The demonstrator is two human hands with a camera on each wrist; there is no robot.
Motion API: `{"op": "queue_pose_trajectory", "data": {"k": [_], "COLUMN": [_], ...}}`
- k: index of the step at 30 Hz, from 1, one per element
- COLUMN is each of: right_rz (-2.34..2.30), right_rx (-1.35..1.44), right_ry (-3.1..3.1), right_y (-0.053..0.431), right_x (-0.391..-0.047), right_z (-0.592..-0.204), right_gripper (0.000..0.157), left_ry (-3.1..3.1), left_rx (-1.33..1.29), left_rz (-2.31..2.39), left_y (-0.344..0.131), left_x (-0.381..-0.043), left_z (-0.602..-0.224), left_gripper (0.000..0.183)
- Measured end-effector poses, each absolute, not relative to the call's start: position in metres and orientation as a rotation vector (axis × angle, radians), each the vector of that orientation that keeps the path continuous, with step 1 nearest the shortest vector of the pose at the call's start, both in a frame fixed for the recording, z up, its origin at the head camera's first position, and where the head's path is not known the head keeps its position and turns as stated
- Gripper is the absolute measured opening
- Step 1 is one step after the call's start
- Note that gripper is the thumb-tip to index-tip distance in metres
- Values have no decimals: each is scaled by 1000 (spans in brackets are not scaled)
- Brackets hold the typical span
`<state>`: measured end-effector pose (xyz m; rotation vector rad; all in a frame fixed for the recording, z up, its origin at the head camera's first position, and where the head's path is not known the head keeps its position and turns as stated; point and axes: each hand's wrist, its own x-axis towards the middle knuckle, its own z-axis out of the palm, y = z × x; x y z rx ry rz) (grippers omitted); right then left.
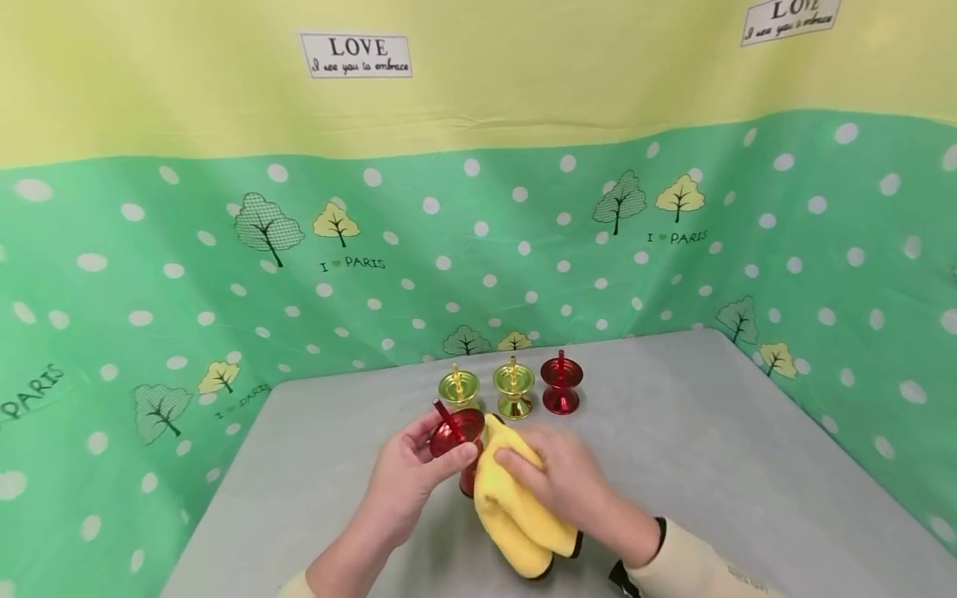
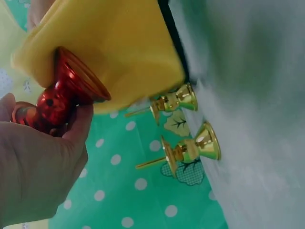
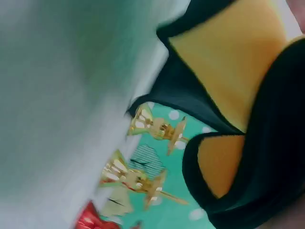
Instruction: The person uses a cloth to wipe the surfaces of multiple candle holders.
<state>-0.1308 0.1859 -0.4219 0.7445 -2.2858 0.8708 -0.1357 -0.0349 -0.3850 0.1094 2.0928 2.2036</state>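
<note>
My left hand (image 1: 404, 469) grips a red metallic candle holder (image 1: 458, 432) by its dish, lifted off the table and tilted, its centre spike pointing up and left in the head view. In the left wrist view the flared base of that red holder (image 2: 78, 81) rests against a yellow cloth (image 2: 119, 47). My right hand (image 1: 564, 473) holds the yellow cloth (image 1: 516, 507), which has dark edging, with the thumb lying over it. Cloth hides most of the right fingers. In the right wrist view the cloth (image 3: 233, 57) covers the red holder.
Behind the hands stand a gold candle holder (image 1: 458, 386), a second gold holder (image 1: 514, 389) and a red holder (image 1: 561, 384) in a row on the grey table (image 1: 710, 448). A green and yellow printed curtain (image 1: 419, 224) surrounds the table. A dark item (image 1: 622, 577) lies by the right sleeve.
</note>
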Motion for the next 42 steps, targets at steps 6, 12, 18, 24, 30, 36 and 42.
{"op": "queue_pose_trajectory", "data": {"k": [6,12,18,24,30,36,42], "right_rz": [352,340,594,634,369,586,389], "right_rx": [990,992,1037,942,1018,824,885], "right_ry": [-1957,-1765,-1819,-2016,-1818,-1960,-1928], "right_y": [180,176,191,188,167,175,172], "right_x": [-120,-124,-125,-123,-120,-133,-133], "right_z": [-431,-432,-431,-431,-437,-436,-442], "right_gripper": [50,46,50,42,31,31,37], "left_ry": [2174,2101,2018,2154,2245,2343,2315], "left_rx": [-30,29,225,5,-104,-94,-145], "left_rz": [2187,2190,2128,2148,2182,2178,2198], "left_y": [-29,-33,-37,-27,-17,-16,-12], "left_x": [-136,-133,-136,-134,-128,-131,-134], "left_z": [-382,-377,-372,-379,-387,-387,-393], "left_gripper": [83,76,62,75,81,86,87]}}
